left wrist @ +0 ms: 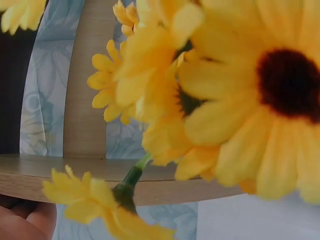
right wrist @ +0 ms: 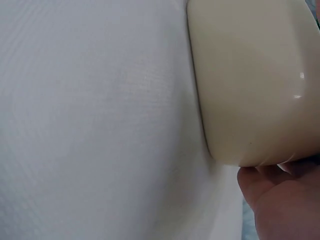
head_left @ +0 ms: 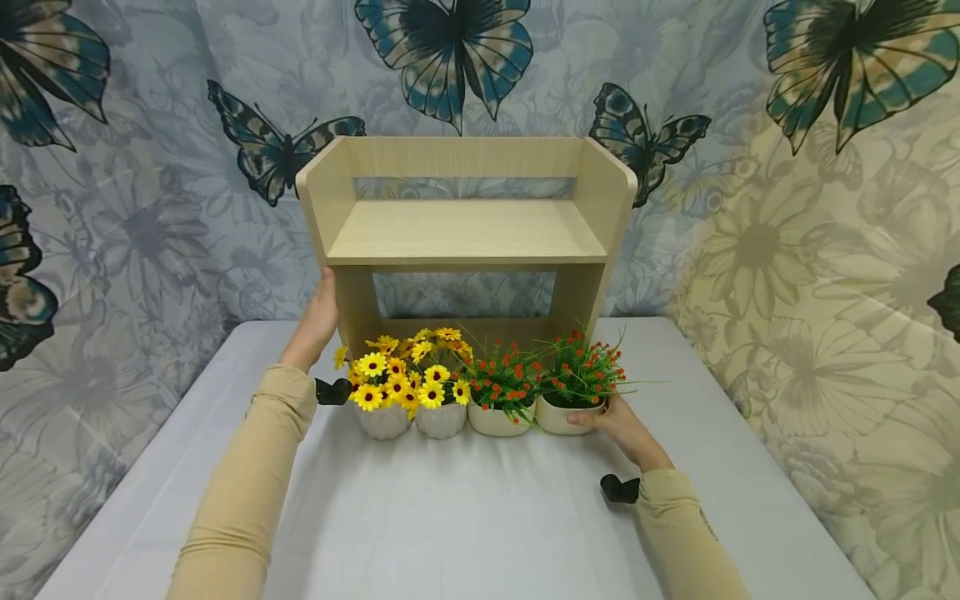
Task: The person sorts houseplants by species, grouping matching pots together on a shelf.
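Note:
A light wooden two-tier shelf (head_left: 465, 229) stands on the white-covered table. My left hand (head_left: 313, 323) rests against the outside of its left side panel (left wrist: 150, 192), its fingers partly hidden behind the edge. In front of the shelf, several potted artificial plants form a row. Yellow daisies (head_left: 431, 393) fill two fluted whitish pots (head_left: 441, 422) at left. Red-flowered plants (head_left: 504, 375) fill two smooth cream pots (head_left: 501, 421) at right. My right hand (head_left: 626, 429) grips the rightmost flowerpot (right wrist: 250, 80) by its right side, thumb toward the front; its other fingers are mostly hidden.
A white cloth (head_left: 450, 517) covers the table. Patterned fabric with butterflies (head_left: 457, 50) hangs behind and at both sides. Black wrist cameras (head_left: 619, 489) stick out from the beige sleeves (head_left: 247, 475), the left one close to the yellow flowers.

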The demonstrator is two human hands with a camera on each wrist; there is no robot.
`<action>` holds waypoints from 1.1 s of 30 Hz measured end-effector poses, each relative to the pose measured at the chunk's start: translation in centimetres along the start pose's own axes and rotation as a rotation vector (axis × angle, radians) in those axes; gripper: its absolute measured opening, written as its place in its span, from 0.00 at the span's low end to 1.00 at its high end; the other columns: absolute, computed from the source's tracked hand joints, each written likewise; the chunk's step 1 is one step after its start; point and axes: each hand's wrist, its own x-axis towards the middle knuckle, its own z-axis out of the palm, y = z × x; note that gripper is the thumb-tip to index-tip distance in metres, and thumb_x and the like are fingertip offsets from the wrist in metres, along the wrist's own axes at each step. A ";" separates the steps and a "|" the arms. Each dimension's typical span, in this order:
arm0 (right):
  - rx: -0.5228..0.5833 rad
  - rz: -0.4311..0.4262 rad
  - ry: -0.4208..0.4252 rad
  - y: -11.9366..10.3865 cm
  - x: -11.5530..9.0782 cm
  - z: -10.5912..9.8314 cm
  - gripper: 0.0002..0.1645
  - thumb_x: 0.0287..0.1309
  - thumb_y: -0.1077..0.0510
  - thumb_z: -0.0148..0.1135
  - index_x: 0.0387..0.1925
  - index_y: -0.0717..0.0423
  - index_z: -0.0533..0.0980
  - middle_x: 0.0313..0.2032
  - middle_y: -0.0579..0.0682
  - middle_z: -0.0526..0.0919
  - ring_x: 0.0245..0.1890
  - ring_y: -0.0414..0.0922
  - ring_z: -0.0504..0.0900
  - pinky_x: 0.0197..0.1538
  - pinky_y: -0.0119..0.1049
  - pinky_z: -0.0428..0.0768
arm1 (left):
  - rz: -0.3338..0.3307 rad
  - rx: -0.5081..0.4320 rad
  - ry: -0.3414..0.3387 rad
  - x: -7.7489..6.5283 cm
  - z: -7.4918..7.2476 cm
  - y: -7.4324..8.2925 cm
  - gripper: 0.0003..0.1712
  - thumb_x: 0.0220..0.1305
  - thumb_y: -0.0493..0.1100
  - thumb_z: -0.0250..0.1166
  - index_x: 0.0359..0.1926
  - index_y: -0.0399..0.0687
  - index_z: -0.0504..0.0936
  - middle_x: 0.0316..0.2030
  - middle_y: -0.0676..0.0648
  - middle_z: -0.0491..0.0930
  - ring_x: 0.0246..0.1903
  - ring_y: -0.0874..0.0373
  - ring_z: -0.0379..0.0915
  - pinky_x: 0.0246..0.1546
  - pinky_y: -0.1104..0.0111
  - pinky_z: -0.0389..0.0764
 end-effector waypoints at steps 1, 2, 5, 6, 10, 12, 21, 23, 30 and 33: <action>0.000 0.001 -0.003 0.1 -0.1 0.0 0.56 0.46 0.55 0.74 0.67 0.66 0.48 0.64 0.66 0.57 0.64 0.57 0.55 0.63 0.53 0.56 | -0.002 -0.006 0.001 0.0 0.1 -0.1 0.49 0.60 0.73 0.18 0.70 0.44 0.26 0.70 0.42 0.25 0.67 0.48 0.19 0.64 0.52 0.28; -0.003 -0.002 -0.005 0.1 -0.1 0.1 0.57 0.46 0.55 0.74 0.67 0.66 0.48 0.64 0.66 0.57 0.64 0.57 0.55 0.62 0.53 0.57 | -0.004 -0.011 0.004 0.1 0.1 -0.1 0.49 0.60 0.73 0.19 0.70 0.44 0.26 0.70 0.42 0.24 0.67 0.48 0.19 0.64 0.52 0.28; 0.000 -0.019 -0.005 0.2 -0.2 0.2 0.58 0.45 0.56 0.74 0.68 0.63 0.48 0.65 0.64 0.57 0.63 0.56 0.56 0.62 0.52 0.58 | -0.009 -0.021 0.015 0.2 0.2 -0.3 0.51 0.59 0.74 0.20 0.70 0.45 0.26 0.70 0.42 0.25 0.67 0.48 0.19 0.64 0.53 0.28; 0.004 -0.029 -0.003 0.2 -0.2 0.3 0.58 0.45 0.56 0.74 0.69 0.62 0.48 0.65 0.63 0.57 0.63 0.55 0.56 0.62 0.51 0.57 | -0.014 -0.023 0.016 0.2 0.2 -0.3 0.51 0.59 0.75 0.20 0.70 0.45 0.26 0.70 0.43 0.25 0.67 0.48 0.19 0.64 0.53 0.28; 0.023 -0.064 0.005 0.4 -0.1 0.6 0.57 0.44 0.59 0.74 0.69 0.60 0.48 0.64 0.62 0.59 0.63 0.54 0.57 0.63 0.50 0.55 | -0.021 -0.026 0.022 0.2 0.3 -0.4 0.51 0.59 0.75 0.20 0.70 0.46 0.27 0.70 0.44 0.25 0.67 0.49 0.19 0.64 0.53 0.28; 0.027 -0.074 0.010 0.4 -0.1 0.7 0.56 0.45 0.60 0.74 0.69 0.60 0.49 0.64 0.62 0.60 0.63 0.54 0.57 0.62 0.49 0.55 | -0.029 -0.026 0.027 0.1 0.3 -0.4 0.51 0.58 0.75 0.20 0.71 0.46 0.27 0.70 0.44 0.25 0.67 0.50 0.19 0.64 0.54 0.28; 0.040 -0.111 0.028 0.6 0.5 0.5 0.58 0.44 0.61 0.74 0.70 0.57 0.47 0.66 0.60 0.57 0.64 0.53 0.54 0.62 0.49 0.55 | -0.054 -0.104 0.062 0.3 0.6 -0.1 0.50 0.59 0.75 0.23 0.71 0.48 0.29 0.71 0.46 0.27 0.68 0.50 0.21 0.65 0.55 0.29; 0.047 -0.107 0.027 0.2 0.4 0.4 0.58 0.43 0.61 0.75 0.69 0.58 0.48 0.66 0.61 0.57 0.64 0.54 0.55 0.61 0.51 0.56 | -0.055 -0.115 0.062 0.3 0.7 0.0 0.50 0.59 0.75 0.23 0.71 0.49 0.29 0.71 0.46 0.26 0.68 0.50 0.21 0.65 0.54 0.29; 0.015 -0.095 0.067 0.0 0.2 0.8 0.59 0.43 0.60 0.75 0.68 0.63 0.46 0.65 0.64 0.55 0.65 0.57 0.53 0.64 0.53 0.51 | -0.083 -0.158 0.041 -1.5 0.7 2.4 0.46 0.64 0.70 0.23 0.71 0.44 0.27 0.70 0.43 0.24 0.67 0.49 0.19 0.64 0.56 0.27; -0.004 -0.086 0.097 0.6 0.4 1.0 0.60 0.43 0.58 0.75 0.68 0.64 0.45 0.65 0.66 0.54 0.65 0.57 0.52 0.64 0.53 0.51 | -0.089 -0.168 0.033 -1.8 0.7 2.7 0.43 0.67 0.67 0.23 0.70 0.44 0.27 0.70 0.43 0.24 0.67 0.49 0.18 0.64 0.55 0.27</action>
